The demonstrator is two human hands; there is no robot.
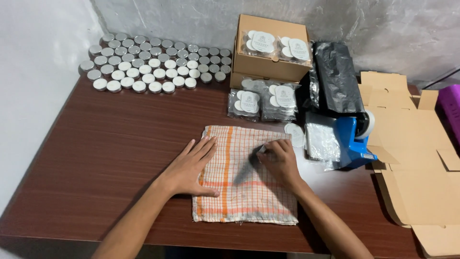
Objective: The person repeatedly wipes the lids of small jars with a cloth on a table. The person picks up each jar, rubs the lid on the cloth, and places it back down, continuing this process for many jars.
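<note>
Left hand (191, 168) lies flat on the checked cloth (244, 177), fingers spread and palm down, pinning its left edge to the wooden table (96, 158). Right hand (280, 160) sits on the cloth's upper right part, fingers curled together around a small dark object (258, 151). I cannot tell what it is; it may be a pen or a small clear packet, since the view there is smudged. The cloth lies centred on the table in front of me, orange and white, with a frayed lower edge.

Risks as I judge them: the cloth can slide or bunch on the smooth table if my left palm lifts, because nothing else anchors it. The loose white label (293, 134) just beside the cloth's top right corner could be swept off by my right wrist. The clear bags (322, 141) are slippery and lean against the blue tape dispenser (354, 141); a nudge would scatter them.

Containers: the open cardboard box (268, 62) at the back holds clear packets of tealight candles with white labels on top. More such packets (261, 100) lie on the table in front of it. Loose tealights (153, 62) in metal cups stand in tight rows at back left, not boxed. A flattened cardboard carton (412, 158) lies unfolded at right and holds nothing. A black plastic bag (338, 76) rests behind the dispenser.
</note>
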